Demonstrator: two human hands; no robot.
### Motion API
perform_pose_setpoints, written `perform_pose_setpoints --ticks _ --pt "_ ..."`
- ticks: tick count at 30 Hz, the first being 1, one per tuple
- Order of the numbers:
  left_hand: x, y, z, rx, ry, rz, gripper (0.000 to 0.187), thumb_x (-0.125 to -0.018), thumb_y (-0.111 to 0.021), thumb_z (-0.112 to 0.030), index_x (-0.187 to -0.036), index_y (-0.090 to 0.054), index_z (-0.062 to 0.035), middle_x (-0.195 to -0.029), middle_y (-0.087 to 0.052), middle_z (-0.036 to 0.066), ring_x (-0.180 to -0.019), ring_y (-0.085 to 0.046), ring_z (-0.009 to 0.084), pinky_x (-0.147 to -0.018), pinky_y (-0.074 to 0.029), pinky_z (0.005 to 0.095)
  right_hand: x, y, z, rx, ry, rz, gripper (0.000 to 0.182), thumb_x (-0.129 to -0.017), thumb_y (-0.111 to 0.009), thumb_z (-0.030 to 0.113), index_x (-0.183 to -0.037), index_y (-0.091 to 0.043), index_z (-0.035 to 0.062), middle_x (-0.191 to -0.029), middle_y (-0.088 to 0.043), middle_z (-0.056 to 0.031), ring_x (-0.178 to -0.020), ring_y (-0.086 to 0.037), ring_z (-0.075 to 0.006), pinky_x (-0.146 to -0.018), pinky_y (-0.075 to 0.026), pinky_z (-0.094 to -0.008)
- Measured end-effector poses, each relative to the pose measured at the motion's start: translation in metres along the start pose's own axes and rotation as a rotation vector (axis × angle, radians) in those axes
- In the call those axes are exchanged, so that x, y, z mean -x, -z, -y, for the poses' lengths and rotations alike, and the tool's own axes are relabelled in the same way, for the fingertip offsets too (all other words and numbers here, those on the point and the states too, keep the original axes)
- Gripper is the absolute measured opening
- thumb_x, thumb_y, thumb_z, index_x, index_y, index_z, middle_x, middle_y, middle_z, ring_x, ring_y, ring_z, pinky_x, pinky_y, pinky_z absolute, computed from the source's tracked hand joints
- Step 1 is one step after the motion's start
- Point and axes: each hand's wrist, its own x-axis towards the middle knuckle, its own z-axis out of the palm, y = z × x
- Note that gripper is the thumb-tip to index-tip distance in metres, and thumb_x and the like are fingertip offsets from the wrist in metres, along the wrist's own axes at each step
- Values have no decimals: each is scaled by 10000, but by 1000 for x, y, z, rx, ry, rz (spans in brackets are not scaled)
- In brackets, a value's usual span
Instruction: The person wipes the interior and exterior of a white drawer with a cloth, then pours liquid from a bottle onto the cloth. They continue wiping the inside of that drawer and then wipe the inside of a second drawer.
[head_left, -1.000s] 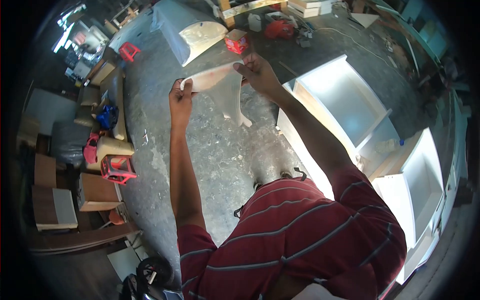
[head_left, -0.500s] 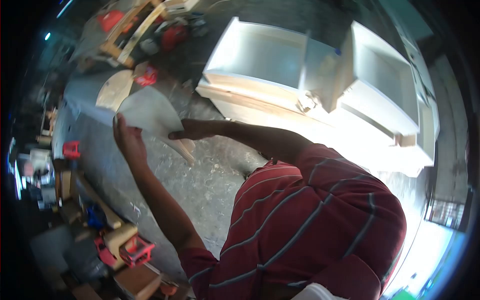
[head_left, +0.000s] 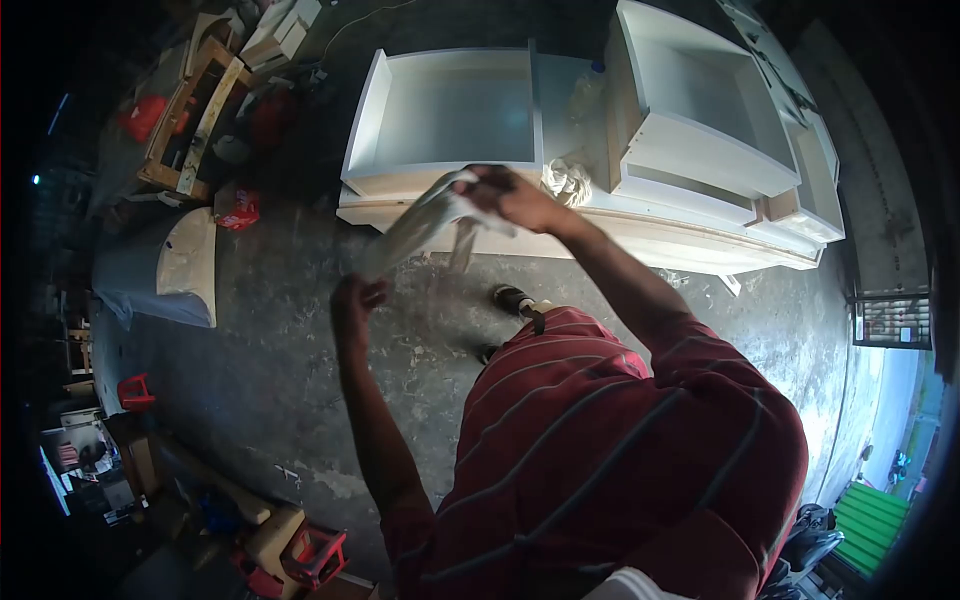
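A pale sheet of sandpaper stretches between my two hands, blurred and slanting down to the left. My right hand grips its upper end, close to the front edge of the white cabinet. My left hand pinches the lower end, out over the grey concrete floor. My red striped shirt fills the lower right, and one shoe shows below the sheet.
A second white cabinet box lies to the right of the first, with a wad of cloth between them. A curved white panel, a red box, wooden frames and red stools crowd the left side.
My view has swung round toward the white cabinets, which now lie straight ahead. The sheet has been pulled taut and narrow, with my right hand raised toward the cabinet and my left lowered.
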Motion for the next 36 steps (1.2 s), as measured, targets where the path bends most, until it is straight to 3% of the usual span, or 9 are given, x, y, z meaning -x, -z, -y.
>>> perform_pose_setpoints --ticks 7,9,10,13,14,16,18,28,36 --pt "-1 -58 84 -357 180 345 344 -923 -479 -406 -996 -565 -81 -934 -621 38 -817 -600 141 -690 -480 280 39 171 4 209 -48 -468 332 -909 -488 214 -1143 -543 -16 -1095 -550 -116 -969 -532 -192 -875 -428 -304" --pt "-2 -57 102 -310 203 323 332 -917 -484 -408 -957 -569 -90 -892 -609 8 -757 -579 110 -631 -467 265 31 164 32 371 145 -220 263 -917 -493 198 -1056 -552 -17 -916 -591 -73 -788 -561 -150 -702 -480 -284" --pt "-1 -59 105 -314 180 289 304 -911 -492 -369 -948 -579 -81 -843 -610 14 -717 -572 109 -604 -461 263 25 171 8 230 142 -341 235 -910 -516 186 -1023 -553 -17 -874 -604 -76 -787 -567 -146 -701 -481 -295" --pt "-5 -61 107 -403 111 216 235 -884 -469 -237 -914 -595 -41 -788 -613 37 -678 -577 128 -605 -465 291 -23 274 -168 1171 221 -663 310 -881 -559 222 -1063 -575 -28 -1082 -576 -219 -979 -563 -354 -855 -441 -409" --pt "-8 -58 109 -398 93 184 235 -884 -469 -237 -914 -595 -41 -788 -613 37 -678 -577 128 -605 -465 291 -26 285 -214 1020 221 -649 357 -888 -540 254 -1125 -557 -12 -1167 -539 -215 -1085 -510 -347 -908 -399 -448" --pt "-14 -51 120 -427 166 227 389 -931 -444 -431 -1026 -566 -74 -959 -625 40 -812 -600 145 -655 -475 289 -23 299 -298 1662 107 -483 561 -838 -577 402 -1237 -483 18 -1309 -440 -193 -1170 -426 -373 -996 -310 -506" --pt "-15 -46 125 -408 207 180 388 -933 -439 -431 -1035 -563 -78 -968 -623 40 -819 -599 145 -663 -475 290 -20 243 -252 1542 -260 -190 772 -772 -608 497 -1322 -376 7 -1395 -320 -236 -1256 -328 -400 -1040 -248 -520" --pt "1 -15 149 -235 404 -115 381 -900 -511 -392 -1050 -562 -46 -942 -631 51 -758 -594 137 -628 -481 287 -58 273 -237 1377 -16 -436 527 -740 -657 140 -1188 -446 -40 -1088 -559 -263 -1024 -534 -417 -873 -443 -465" --pt "6 43 158 -77 494 -249 372 -903 -516 -375 -1105 -530 -64 -1012 -617 76 -855 -619 182 -685 -507 320 -81 220 30 1107 154 -572 455 -751 -664 158 -1119 -516 -64 -930 -620 -246 -850 -616 -355 -712 -486 -379"
